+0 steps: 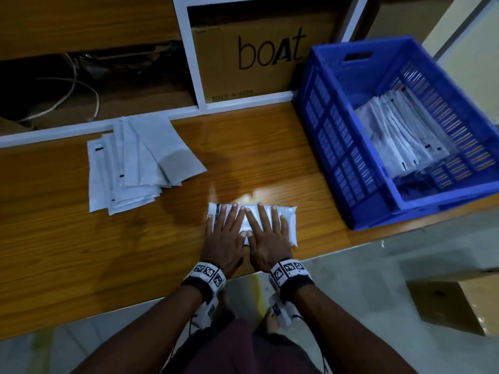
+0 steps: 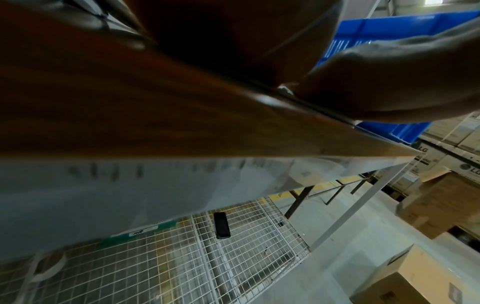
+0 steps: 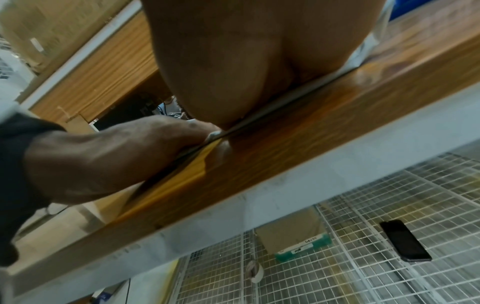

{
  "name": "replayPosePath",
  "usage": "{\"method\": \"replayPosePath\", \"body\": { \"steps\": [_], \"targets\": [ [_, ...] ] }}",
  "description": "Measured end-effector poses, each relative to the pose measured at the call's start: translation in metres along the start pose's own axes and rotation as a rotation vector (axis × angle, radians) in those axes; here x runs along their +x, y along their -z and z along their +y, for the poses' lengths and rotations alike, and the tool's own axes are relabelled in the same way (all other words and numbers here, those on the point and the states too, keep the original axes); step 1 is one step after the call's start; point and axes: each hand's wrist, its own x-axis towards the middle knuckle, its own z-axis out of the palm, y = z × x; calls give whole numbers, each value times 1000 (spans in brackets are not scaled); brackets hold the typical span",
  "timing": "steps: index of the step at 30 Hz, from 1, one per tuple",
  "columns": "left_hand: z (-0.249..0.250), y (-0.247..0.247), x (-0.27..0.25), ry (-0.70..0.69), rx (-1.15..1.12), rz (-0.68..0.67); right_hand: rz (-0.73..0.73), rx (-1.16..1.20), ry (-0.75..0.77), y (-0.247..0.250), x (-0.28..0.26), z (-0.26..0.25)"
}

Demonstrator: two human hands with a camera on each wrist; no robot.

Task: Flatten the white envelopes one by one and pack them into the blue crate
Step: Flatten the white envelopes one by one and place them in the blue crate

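Both hands, left hand (image 1: 226, 233) and right hand (image 1: 266, 233), lie flat with fingers straight, pressing one white envelope (image 1: 288, 221) at lower centre of the tabletop (image 1: 67, 252), apparently mid-flattening; next it must be lifted into the blue crate (image 1: 332, 147) at right.

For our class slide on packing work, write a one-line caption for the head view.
Both hands, left and right, press an envelope flat on the table beside the crate.
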Motion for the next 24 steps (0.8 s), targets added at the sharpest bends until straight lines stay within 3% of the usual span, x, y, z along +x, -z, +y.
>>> {"method": "replayPosePath", "body": {
  "steps": [9, 13, 20, 24],
  "targets": [
    [2, 5, 0, 23, -27, -50, -209, 47, 19, 30, 11, 8],
    [1, 8, 1, 29, -48, -61, -58, 53, -97, 32, 3, 18],
    [-2, 20, 2, -17, 49, -46, -26, 37, -121, 12, -1, 21],
    [2, 16, 4, 8, 27, -60, -81, 31, -110, 15, 1, 22]
  ]
}}
